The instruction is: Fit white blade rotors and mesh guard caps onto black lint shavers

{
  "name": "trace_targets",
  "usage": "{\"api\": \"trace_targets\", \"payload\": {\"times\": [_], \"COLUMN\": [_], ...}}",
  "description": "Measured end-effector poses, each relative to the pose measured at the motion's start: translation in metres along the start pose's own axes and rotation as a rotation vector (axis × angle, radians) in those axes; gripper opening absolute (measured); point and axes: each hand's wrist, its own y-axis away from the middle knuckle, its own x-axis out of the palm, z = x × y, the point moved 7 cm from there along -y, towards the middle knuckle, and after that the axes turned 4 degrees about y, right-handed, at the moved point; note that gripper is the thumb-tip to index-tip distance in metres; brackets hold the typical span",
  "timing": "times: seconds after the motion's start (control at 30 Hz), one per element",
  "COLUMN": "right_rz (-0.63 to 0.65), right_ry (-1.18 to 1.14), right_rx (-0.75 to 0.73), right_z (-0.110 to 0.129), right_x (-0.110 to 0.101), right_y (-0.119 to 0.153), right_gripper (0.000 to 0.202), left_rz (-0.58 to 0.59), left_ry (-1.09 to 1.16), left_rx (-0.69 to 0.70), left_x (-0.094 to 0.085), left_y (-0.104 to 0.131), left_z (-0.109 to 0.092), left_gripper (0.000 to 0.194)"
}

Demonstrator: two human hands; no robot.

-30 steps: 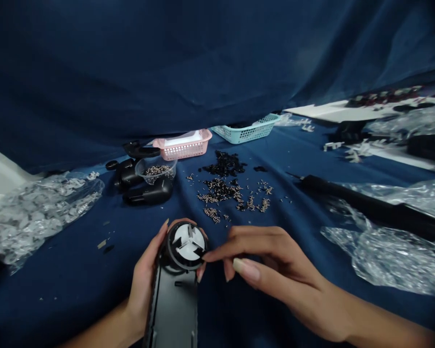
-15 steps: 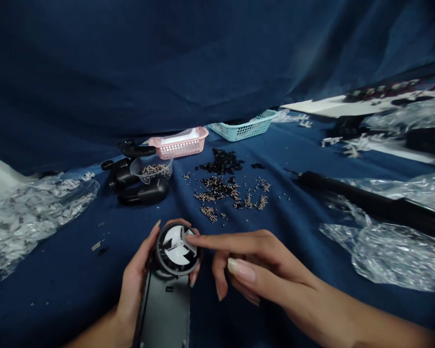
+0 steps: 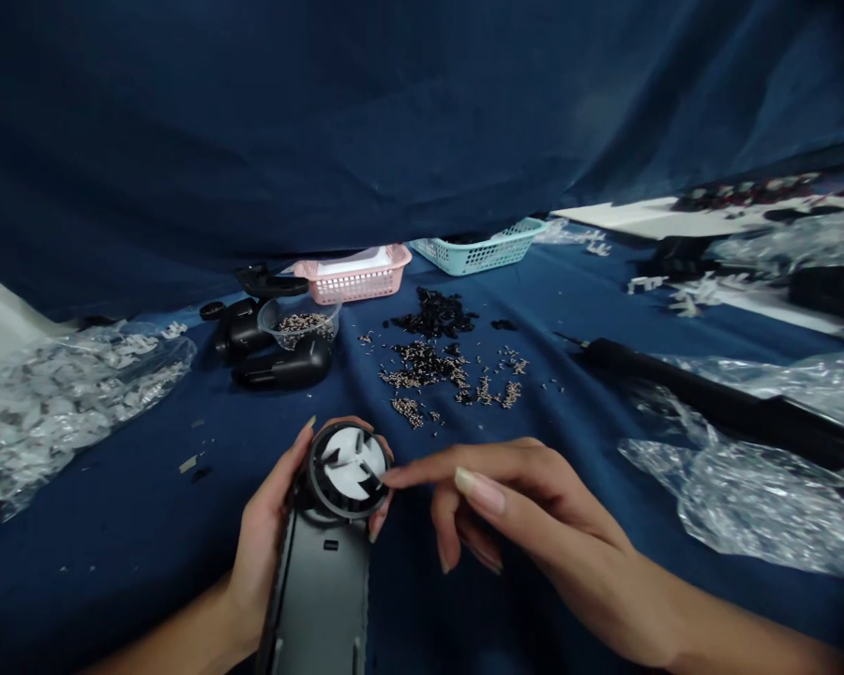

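My left hand (image 3: 271,520) is wrapped round a long grey plastic housing (image 3: 327,591) at the bottom centre. The housing has a round black ring (image 3: 314,478) at its far end. Inside the ring sits a white three-bladed disc (image 3: 348,473), tilted towards me. My right hand (image 3: 535,516) holds nothing. Its index finger is stretched out, with the tip at the ring's right edge; whether it presses on the disc or the rim I cannot tell. The thumb and other fingers are loosely bent and apart.
Loose screws (image 3: 422,366) and small black parts (image 3: 436,312) lie ahead. A clear bowl of screws (image 3: 299,323) stands among black housings (image 3: 285,366). Behind are a pink basket (image 3: 358,286) and a teal basket (image 3: 485,255). A black electric screwdriver (image 3: 675,375) and plastic bags (image 3: 760,506) lie right.
The white disc has turned inside the ring. My right index fingertip has slid from over the disc to the ring's right edge, while my left hand keeps its hold.
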Motion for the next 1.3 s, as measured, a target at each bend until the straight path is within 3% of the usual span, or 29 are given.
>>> {"api": "trace_targets", "payload": {"times": [0.2,0.37,0.47,0.63,0.73,0.83,1.03,1.1,1.17,1.23,1.3], "right_rz": [-0.006,-0.061,-0.069,-0.156,-0.065,-0.017,0.023,0.041,0.05,0.05,0.057], "right_ry": [-0.034,-0.046,0.087,0.444,0.513,0.509,0.565,0.613,0.659,0.702,0.73], "right_rx": [-0.051,0.005,-0.01,-0.204,-0.262,-0.266,-0.173,-0.133,-0.094,-0.07,-0.066], "right_z": [-0.001,-0.005,-0.005,0.004,0.004,0.001,-0.006,-0.011,-0.018,-0.027,-0.037], "right_x": [-0.001,-0.006,-0.005,-0.005,0.001,0.001,-0.011,-0.016,-0.022,-0.029,-0.034], "right_y": [0.005,0.001,-0.004,-0.005,-0.006,-0.005,-0.011,-0.016,-0.018,-0.018,-0.016], "right_gripper": [0.036,0.041,0.046,0.085,0.077,0.072,0.067,0.062,0.06,0.06,0.063], "left_rz": [0.013,0.042,0.084,0.122,0.126,0.132,-0.029,-0.044,-0.082,-0.19,-0.396], "left_ry": [0.0,0.004,0.014,0.01,-0.035,-0.143,-0.501,-0.585,-0.709,-0.838,-0.961], "left_rx": [0.015,0.023,0.016,-0.08,-0.119,-0.016,0.254,0.361,0.504,0.658,0.835], "left_x": [0.002,0.005,0.009,0.018,0.022,0.022,0.017,0.024,0.03,0.027,0.015], "left_y": [0.0,0.0,-0.001,0.004,0.008,0.008,0.008,0.01,0.014,0.022,0.04], "left_z": [0.001,-0.001,-0.002,0.01,0.018,0.014,-0.002,-0.019,-0.056,-0.115,-0.19], "left_gripper": [0.047,0.046,0.044,0.048,0.047,0.042,0.026,0.024,0.021,0.017,0.02]}}
